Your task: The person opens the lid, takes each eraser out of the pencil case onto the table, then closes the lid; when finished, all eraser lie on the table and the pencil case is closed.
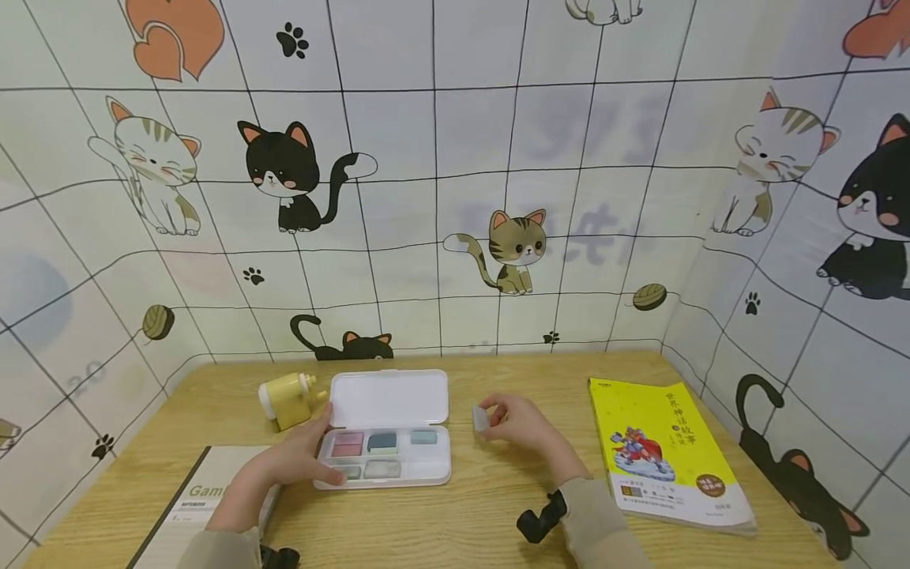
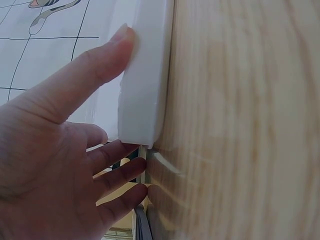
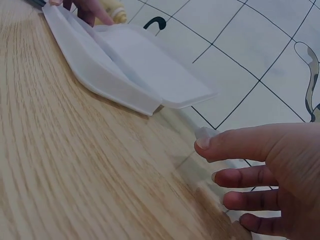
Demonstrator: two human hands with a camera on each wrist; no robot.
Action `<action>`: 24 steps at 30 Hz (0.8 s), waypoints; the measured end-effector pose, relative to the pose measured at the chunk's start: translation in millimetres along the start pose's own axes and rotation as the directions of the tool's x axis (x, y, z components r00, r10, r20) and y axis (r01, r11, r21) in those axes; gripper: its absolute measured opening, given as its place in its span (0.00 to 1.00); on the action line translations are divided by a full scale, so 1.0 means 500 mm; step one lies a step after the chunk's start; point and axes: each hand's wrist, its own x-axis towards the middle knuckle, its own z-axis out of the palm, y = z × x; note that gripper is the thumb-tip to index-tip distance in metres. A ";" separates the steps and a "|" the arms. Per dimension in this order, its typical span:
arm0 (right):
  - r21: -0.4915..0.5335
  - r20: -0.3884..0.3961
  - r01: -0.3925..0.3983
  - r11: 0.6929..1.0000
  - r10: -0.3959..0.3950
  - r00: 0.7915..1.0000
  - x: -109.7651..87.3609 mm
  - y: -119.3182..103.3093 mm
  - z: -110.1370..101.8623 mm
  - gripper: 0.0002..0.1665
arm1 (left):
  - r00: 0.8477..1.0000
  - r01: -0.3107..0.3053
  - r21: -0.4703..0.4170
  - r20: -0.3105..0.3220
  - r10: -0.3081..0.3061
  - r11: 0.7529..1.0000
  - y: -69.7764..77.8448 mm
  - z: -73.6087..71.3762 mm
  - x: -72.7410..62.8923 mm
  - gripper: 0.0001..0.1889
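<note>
An open white paint box (image 1: 444, 466) lies on the table, its lid (image 1: 389, 395) folded back. Pink, dark teal, light teal and greyish blocks sit in its tray. My left hand (image 1: 295, 454) holds the box by its left end, the thumb at the front edge and the other fingers along the end and back. To the right of the box, my right hand (image 1: 522, 427) pinches a small pale grey block (image 1: 479, 419) between thumb and index finger. In the right wrist view the block (image 3: 206, 134) shows past the thumb tip, while the remaining fingers extend loosely.
Behind the left hand is a yellow object (image 1: 290, 401) with a white end. A notebook (image 1: 206, 490) lies at the front left, partly under the left forearm. To the right rests a yellow book (image 1: 661, 450). A cat-patterned sheet (image 1: 405, 261) surrounds the table's back and sides.
</note>
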 end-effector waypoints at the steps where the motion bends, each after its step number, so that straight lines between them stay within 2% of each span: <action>1: -0.003 0.001 -0.002 1.000 0.002 1.000 0.001 0.001 0.002 0.28 | 1.000 -0.003 -0.001 -0.001 0.003 1.000 0.000 0.000 0.000 0.67; 12: -0.026 -0.019 -0.005 1.000 0.005 1.000 0.004 0.006 0.015 0.29 | 1.000 -0.010 0.009 -0.012 0.011 1.000 -0.002 0.002 0.002 0.67; 24: -0.038 -0.023 -0.010 0.999 0.010 1.000 0.002 0.005 0.018 0.28 | 1.000 0.011 0.000 0.001 -0.011 1.000 0.003 0.000 -0.001 0.67</action>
